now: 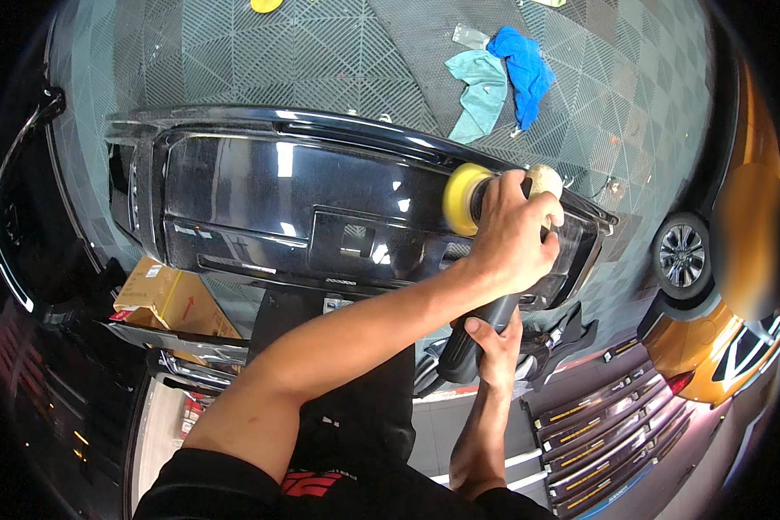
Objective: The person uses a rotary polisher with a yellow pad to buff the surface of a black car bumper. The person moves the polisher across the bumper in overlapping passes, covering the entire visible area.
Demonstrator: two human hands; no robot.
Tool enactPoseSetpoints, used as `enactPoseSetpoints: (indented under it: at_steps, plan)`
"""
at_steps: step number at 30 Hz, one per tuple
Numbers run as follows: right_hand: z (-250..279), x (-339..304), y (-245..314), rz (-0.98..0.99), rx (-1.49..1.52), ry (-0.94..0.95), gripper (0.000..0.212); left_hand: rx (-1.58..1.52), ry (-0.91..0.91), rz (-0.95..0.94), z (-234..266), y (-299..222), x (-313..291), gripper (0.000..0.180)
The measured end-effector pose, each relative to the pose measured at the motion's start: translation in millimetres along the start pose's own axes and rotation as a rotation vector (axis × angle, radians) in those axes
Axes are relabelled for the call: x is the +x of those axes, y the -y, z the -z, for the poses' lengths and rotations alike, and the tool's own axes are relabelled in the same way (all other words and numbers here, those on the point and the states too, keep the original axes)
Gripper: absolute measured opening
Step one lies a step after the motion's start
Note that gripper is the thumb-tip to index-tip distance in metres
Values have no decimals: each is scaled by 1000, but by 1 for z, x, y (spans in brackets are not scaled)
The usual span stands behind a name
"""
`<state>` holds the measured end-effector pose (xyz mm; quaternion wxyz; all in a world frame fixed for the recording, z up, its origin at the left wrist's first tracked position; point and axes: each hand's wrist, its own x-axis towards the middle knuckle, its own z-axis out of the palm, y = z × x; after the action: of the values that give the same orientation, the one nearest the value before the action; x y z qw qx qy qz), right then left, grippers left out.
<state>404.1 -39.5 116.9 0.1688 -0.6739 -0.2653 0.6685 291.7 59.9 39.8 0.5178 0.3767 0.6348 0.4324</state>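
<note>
A black power polisher (464, 354) with a round yellow foam pad (461, 199) is held over the right half of a glossy black car body panel (260, 182). My left hand (516, 232) is closed over the polisher's head, just right of the pad. Lower down, my right hand (497, 348) wraps around its black body. Beyond my left fingers shows a cream-coloured rounded piece (543, 180); how it joins the polisher is hidden. The pad's face points left, and I cannot tell whether its edge touches the panel.
A blue cloth (524, 74) and a teal cloth (478, 95) lie on the grey tiled floor beyond the panel. A cardboard box (169, 295) stands at near left. An orange car (693, 347) is at right, a dark car (52, 347) at left. Several long dark strips (615, 442) lie near right.
</note>
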Motion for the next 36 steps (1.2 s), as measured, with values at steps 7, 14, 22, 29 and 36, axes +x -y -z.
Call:
enactPoseSetpoints:
  at_steps: [7, 14, 22, 29, 36]
  plan:
    - [-3, 12, 26, -60, -150, 45, 66, -7, -117, 30, 12, 5, 3, 35]
    - [3, 21, 26, -43, -189, 92, 64, -18, -192, 15, 17, 8, 1, 36]
    - [5, 20, 24, -9, -202, 43, 65, -65, -207, -15, 7, 11, 1, 40]
    - [8, 23, 24, -27, -182, 52, 65, -61, -223, -25, 4, 12, 2, 40]
    - [14, 25, 24, -42, -161, 90, 67, -52, -247, -18, 5, 10, 3, 39]
